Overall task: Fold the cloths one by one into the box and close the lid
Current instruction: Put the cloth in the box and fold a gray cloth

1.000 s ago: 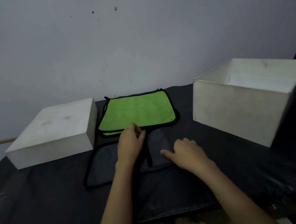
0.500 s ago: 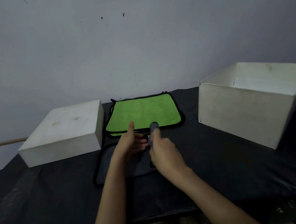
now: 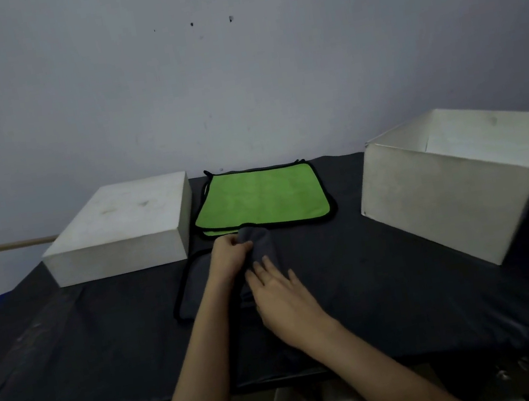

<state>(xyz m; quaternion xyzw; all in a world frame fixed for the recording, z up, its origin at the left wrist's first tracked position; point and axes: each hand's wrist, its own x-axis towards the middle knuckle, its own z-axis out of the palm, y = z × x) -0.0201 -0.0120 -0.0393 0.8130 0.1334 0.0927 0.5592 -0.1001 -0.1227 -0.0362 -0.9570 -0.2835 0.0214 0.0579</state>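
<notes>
Two hands work a grey cloth lying mid-table before the green cloths: the left hand pinches its raised fold, the right hand lies on it, fingers straight and slightly spread. The open box stands right, the lid left.

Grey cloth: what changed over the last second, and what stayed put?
The right hand lifted the grey cloth's right part and folded it leftward; it now lies flat on the fold. The left hand now grips the far edge. Green cloths, lid and box are unmoved.
</notes>
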